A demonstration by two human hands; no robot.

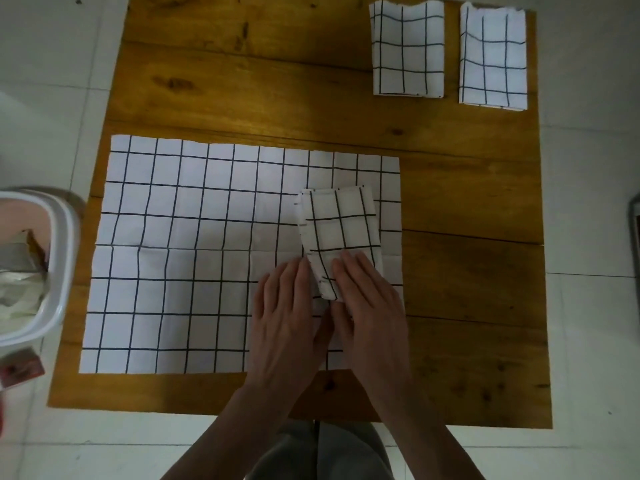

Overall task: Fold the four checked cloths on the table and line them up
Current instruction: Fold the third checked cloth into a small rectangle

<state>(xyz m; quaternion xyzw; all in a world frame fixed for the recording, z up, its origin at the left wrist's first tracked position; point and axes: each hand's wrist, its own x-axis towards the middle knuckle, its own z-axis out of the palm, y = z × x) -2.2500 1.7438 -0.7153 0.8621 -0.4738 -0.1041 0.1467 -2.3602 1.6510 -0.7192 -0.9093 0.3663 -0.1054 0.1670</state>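
Observation:
A large white cloth with black checks (194,251) lies spread flat over the near left of the wooden table (467,271). On its right part lies a folded checked cloth (341,230), slightly tilted. My left hand (287,320) lies flat beside the folded cloth's near left edge, fingers straight. My right hand (370,306) presses flat on its near end. Two more folded checked cloths stand side by side at the far right: one (407,50) to the left, the other (493,58) near the table's right edge.
A white bin (59,265) with a pink inside and crumpled stuff stands on the floor left of the table. A small red box (20,370) lies near it. A dark object (634,230) shows at the right edge. Pale floor tiles surround the table.

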